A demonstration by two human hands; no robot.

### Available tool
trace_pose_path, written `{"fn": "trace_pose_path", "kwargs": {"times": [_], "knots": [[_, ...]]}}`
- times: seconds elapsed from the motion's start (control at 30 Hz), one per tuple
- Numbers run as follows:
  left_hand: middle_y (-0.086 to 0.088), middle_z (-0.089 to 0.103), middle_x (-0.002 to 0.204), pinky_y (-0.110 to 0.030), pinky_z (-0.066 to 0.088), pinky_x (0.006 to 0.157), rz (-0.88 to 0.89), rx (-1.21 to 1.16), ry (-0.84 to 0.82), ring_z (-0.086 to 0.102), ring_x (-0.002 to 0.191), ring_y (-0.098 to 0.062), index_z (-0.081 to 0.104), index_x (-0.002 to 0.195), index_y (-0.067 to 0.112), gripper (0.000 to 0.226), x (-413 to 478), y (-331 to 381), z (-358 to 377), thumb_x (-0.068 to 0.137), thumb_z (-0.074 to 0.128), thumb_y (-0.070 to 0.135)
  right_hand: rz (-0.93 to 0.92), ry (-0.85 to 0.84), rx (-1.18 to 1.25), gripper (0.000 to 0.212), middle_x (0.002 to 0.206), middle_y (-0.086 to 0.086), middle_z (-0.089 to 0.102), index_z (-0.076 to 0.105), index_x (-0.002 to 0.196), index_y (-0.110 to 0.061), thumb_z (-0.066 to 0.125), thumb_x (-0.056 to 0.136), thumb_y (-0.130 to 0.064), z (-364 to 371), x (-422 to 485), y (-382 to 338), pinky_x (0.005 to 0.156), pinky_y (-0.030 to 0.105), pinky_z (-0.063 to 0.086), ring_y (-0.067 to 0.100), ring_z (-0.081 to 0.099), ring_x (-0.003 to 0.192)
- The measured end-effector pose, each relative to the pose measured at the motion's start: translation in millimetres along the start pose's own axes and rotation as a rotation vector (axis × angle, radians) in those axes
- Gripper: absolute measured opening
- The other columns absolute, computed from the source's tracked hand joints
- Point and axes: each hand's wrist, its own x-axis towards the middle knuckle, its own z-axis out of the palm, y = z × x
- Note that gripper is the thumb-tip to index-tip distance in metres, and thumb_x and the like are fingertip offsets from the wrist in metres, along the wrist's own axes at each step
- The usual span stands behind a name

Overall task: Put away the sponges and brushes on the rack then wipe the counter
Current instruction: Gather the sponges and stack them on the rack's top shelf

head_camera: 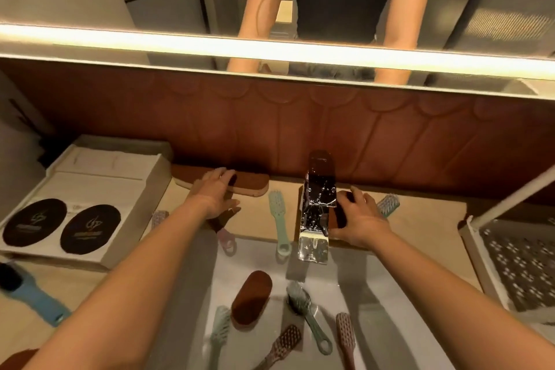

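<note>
My left hand (214, 192) lies with fingers spread on a long brown sponge (255, 185) at the back of the counter. My right hand (359, 219) grips a dark brown sponge (339, 215) just right of the chrome faucet (318, 207). A green brush (279, 219) lies on the counter between my hands, and a pale blue brush head (389, 204) shows beyond my right hand. In the white sink (375, 309) lie a brown oval sponge (251, 299), a grey-green brush (306, 315), a mint brush (219, 333) and two pink brushes (345, 336).
A white perforated rack (516, 264) stands at the right edge. A box (90, 201) with two black oval pads sits at the left. A blue-handled brush (33, 297) lies on the counter front left. A pink brush handle (226, 239) pokes out beneath my left wrist. A mirror hangs above.
</note>
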Motion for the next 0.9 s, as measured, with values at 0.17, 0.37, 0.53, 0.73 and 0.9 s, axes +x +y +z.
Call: {"fn": "trace_pose_path", "kwargs": {"times": [0.17,0.37,0.53,0.73,0.9], "knots": [[-0.005,0.029,0.15,-0.04,0.024,0.111,0.102,0.02,0.029,0.024,0.139,-0.025,0.017,0.148,0.02,0.081,26.4,4.6,3.3,0.084,0.061,0.044,-0.026,0.018,-0.015,0.09,0.158,-0.004,-0.006,0.009,0.146,-0.037,0.06,0.076,-0.058,15.3,7.1,2.2,0.109,0.049,0.034,0.031,0.0,0.145],[-0.01,0.038,0.138,-0.039,0.028,0.105,0.093,0.174,0.012,0.032,0.129,-0.029,0.02,0.145,0.017,0.086,40.3,8.3,11.5,0.079,0.065,0.049,-0.044,0.068,0.009,0.064,0.155,-0.001,0.006,0.03,0.14,-0.032,0.058,0.083,-0.045,29.1,10.4,-0.2,0.104,0.049,0.038,0.032,-0.003,0.144],[-0.009,0.044,0.127,-0.036,0.031,0.099,0.047,0.208,0.043,0.036,0.121,-0.028,0.039,0.133,0.016,0.075,38.2,9.3,8.5,0.074,0.068,0.053,-0.036,0.113,0.141,0.068,0.153,0.002,0.013,0.03,0.139,-0.024,0.064,0.081,-0.038,26.0,8.5,-0.1,0.108,0.046,0.034,0.031,0.006,0.143],[-0.009,0.047,0.127,-0.04,0.038,0.1,-0.088,-0.138,0.032,0.042,0.12,-0.03,0.044,0.128,0.018,0.075,6.3,15.8,-12.4,0.069,0.073,0.053,-0.092,0.301,0.551,0.051,0.145,0.004,0.027,0.048,0.119,-0.021,0.074,0.075,-0.025,22.4,-20.0,10.3,0.103,0.031,0.029,0.025,0.025,0.135],[-0.002,0.058,0.104,-0.034,0.049,0.074,-0.069,-0.559,0.149,0.056,0.093,-0.023,0.049,0.104,0.017,0.057,-63.9,30.8,-35.6,0.065,0.079,0.045,-0.113,0.445,0.855,0.048,0.125,0.002,0.045,0.048,0.113,-0.021,0.076,0.074,-0.016,4.0,-68.4,15.3,0.092,0.025,0.035,0.018,0.043,0.117]]}}
